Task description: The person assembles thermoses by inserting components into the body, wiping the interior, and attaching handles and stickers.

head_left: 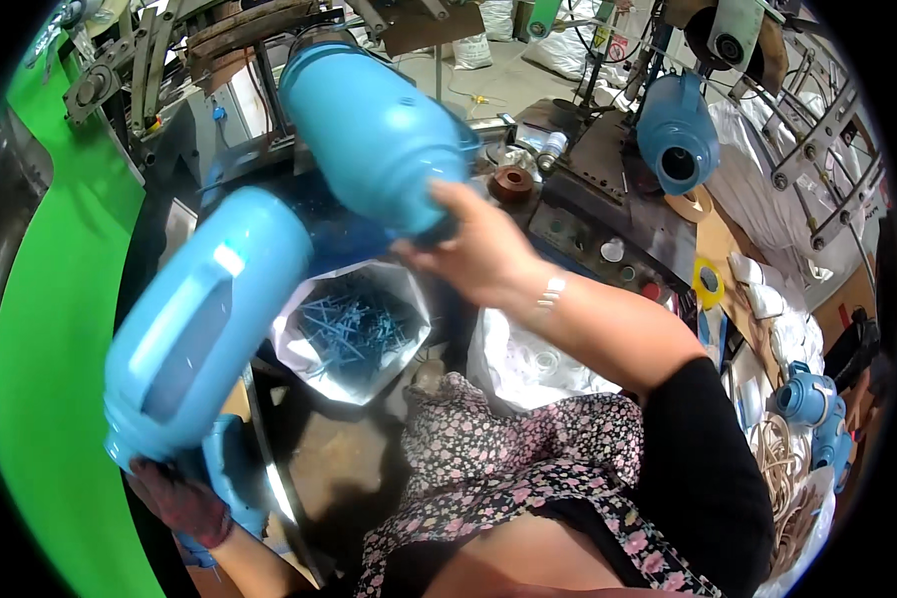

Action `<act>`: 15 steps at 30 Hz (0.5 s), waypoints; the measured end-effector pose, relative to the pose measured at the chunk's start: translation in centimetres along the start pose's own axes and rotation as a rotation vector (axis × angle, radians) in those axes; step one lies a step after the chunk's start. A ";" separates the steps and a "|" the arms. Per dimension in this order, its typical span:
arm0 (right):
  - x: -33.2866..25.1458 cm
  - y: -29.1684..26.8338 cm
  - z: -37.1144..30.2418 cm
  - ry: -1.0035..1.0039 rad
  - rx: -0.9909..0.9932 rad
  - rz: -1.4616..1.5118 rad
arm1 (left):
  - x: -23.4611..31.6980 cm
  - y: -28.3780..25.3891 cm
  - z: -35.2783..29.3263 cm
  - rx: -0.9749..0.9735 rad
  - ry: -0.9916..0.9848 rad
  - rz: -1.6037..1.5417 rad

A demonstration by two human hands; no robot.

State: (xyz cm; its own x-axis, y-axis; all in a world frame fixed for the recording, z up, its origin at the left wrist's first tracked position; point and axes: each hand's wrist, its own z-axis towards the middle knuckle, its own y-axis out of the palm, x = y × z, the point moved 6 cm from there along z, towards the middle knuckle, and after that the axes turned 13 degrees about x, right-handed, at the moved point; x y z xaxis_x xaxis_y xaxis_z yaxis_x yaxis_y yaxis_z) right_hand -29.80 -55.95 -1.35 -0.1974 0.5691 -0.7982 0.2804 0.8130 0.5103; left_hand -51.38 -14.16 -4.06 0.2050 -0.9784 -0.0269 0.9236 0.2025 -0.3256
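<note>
My left hand (181,501), in a dark reddish glove, is closed at the narrow end of a light-blue plastic jug (204,324) with a long side handle. That jug tilts up and to the right at the left side. My bare right hand (473,244) grips the neck of a second light-blue jug (374,140), its body slanting away up-left toward the machine. Motion blurs this hand somewhat, and its far fingers are partly hidden by the neck. Below the two jugs stands a white-lined bag (291,344) holding thin blue plastic scraps (354,324).
A third blue jug (678,135) sits in the machinery at upper right, neck toward me. A dark metal bench (593,214) carries a brown ring (509,183) and small parts. A green sheet (70,329) runs down the left. More blue jugs (812,404) lie at far right.
</note>
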 end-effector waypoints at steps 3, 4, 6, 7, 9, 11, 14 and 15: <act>1.4 9.3 4.2 -0.048 0.001 0.108 | -2.6 -2.7 -4.3 0.009 0.014 0.239; 0.7 11.1 7.1 -0.060 0.010 0.140 | -2.7 -3.2 -4.7 0.006 0.039 0.253; -1.3 12.6 13.2 -0.086 0.012 0.118 | -3.0 -4.3 -4.9 0.056 0.050 0.179; -1.9 13.0 13.6 -0.089 0.003 0.105 | -3.6 -4.5 -5.2 0.084 0.042 0.138; -1.5 12.9 13.8 -0.073 0.017 0.102 | -4.7 -5.2 -5.7 0.132 -0.007 0.014; -0.9 11.8 15.1 0.041 -0.041 0.076 | -5.2 -4.9 -5.4 0.162 0.033 -0.027; -0.1 10.3 12.2 0.204 -0.039 -0.127 | -4.2 -4.7 -3.0 0.208 0.208 0.010; -0.8 10.0 9.1 0.016 -0.012 -0.270 | -4.0 -4.7 -2.0 0.208 0.223 -0.002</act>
State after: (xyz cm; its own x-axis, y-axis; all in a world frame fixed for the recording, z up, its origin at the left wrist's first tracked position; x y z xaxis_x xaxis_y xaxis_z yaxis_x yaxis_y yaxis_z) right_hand -18.33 -49.43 1.51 -0.2788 0.3331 -0.9008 0.2045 0.9370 0.2832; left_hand -57.17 -11.31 -4.37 0.1485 -0.9592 -0.2406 0.9752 0.1825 -0.1255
